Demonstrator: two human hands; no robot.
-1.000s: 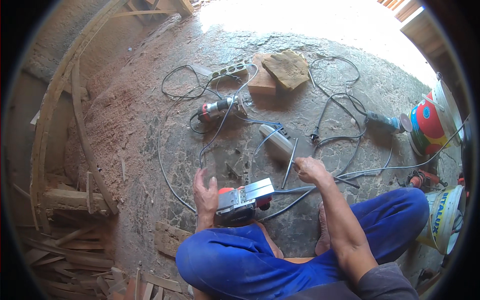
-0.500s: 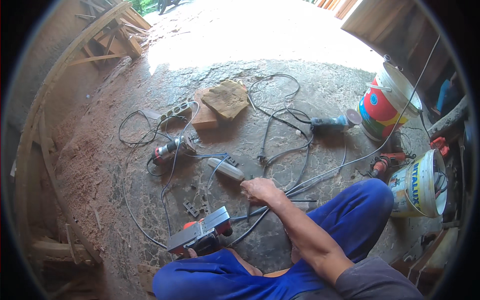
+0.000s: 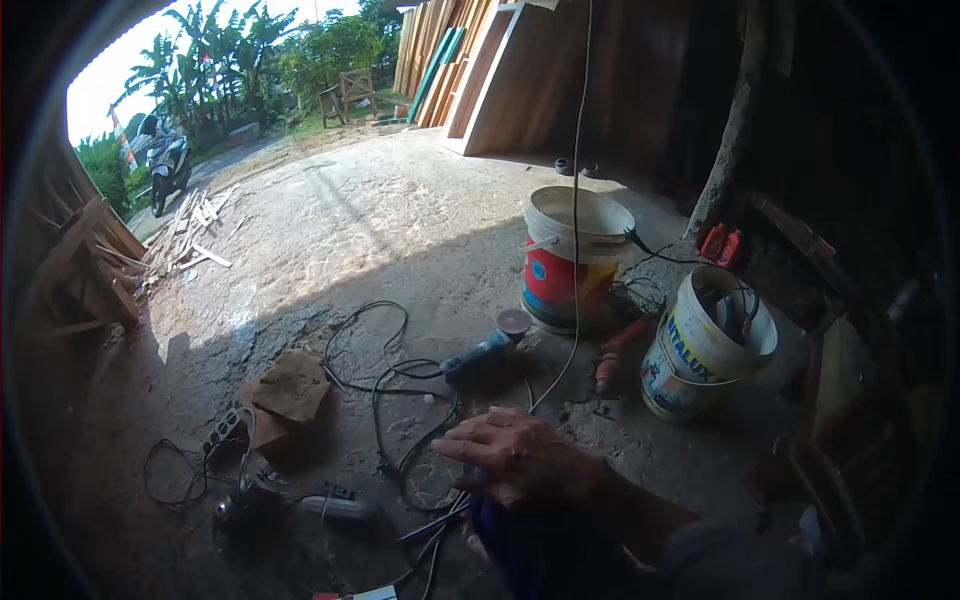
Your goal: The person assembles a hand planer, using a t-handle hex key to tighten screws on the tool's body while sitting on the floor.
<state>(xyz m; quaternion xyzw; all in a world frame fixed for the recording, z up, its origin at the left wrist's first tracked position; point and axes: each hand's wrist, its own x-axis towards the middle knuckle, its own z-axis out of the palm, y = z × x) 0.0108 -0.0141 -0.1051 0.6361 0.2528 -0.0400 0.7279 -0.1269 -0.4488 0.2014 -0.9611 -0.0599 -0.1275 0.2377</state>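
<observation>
My right hand (image 3: 515,455) lies over the raised knee of my blue trousers (image 3: 515,535), fingers stretched out and nothing visible in them. My left hand is out of view. At the bottom edge only a sliver of the electric planer (image 3: 375,594) shows, pale metal and red. Beyond the right hand, an angle grinder (image 3: 478,357) with a round disc lies on the floor. To the left are a pale oblong block (image 3: 340,508) and a trim router (image 3: 240,510), both in shadow. A rough brown slab (image 3: 292,385) rests on a wooden block (image 3: 266,432).
Dark cables (image 3: 405,455) loop across the concrete floor. A red and white bucket (image 3: 550,285) and a white bucket with tools (image 3: 672,375) stand to the right, a red power tool (image 3: 608,365) between them. Boards (image 3: 510,90) lean at the back; scrap sticks (image 3: 195,235) lie far left.
The view has swung up and to the right, showing the yard outside. My right hand has left the floor by the cables for my knee. My left hand, earlier at the planer, has left the view.
</observation>
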